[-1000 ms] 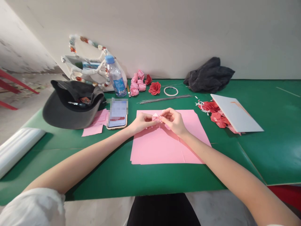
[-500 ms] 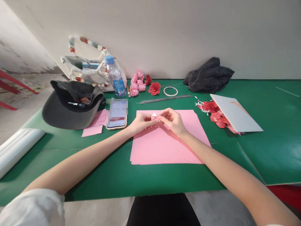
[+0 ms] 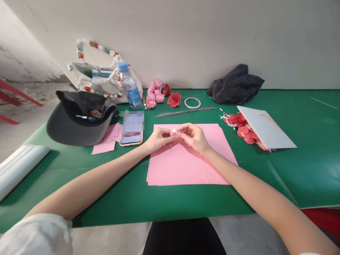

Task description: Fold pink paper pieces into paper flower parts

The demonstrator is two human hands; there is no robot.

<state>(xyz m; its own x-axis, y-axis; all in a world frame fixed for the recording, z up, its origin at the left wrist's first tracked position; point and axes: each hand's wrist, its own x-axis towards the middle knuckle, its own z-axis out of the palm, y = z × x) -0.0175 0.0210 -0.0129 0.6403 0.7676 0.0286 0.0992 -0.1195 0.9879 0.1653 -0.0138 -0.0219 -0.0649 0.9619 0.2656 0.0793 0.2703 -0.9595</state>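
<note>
Between my two hands is a small folded piece of pink paper (image 3: 174, 132), its pale tip pointing up. My left hand (image 3: 159, 138) pinches it from the left, thumb toward me. From the right, my right hand (image 3: 194, 137) holds the same piece between thumb and fingertips. Much of the folded paper is hidden behind my fingers. Beneath both hands lies a stack of pink paper sheets (image 3: 180, 168), its edges slightly uneven.
Behind the sheets are wire stems (image 3: 186, 112), a tape roll (image 3: 192, 103), a red paper flower (image 3: 174, 100) and pink paper flowers (image 3: 151, 97). Leftward stand a phone (image 3: 132, 127), bottle (image 3: 134, 95) and cap (image 3: 74, 129). At right, a white board (image 3: 268, 129) leans over red flowers (image 3: 247, 134).
My right hand's fingers have shifted slightly, closing in on the folded pink paper. My left hand stays almost as it was.
</note>
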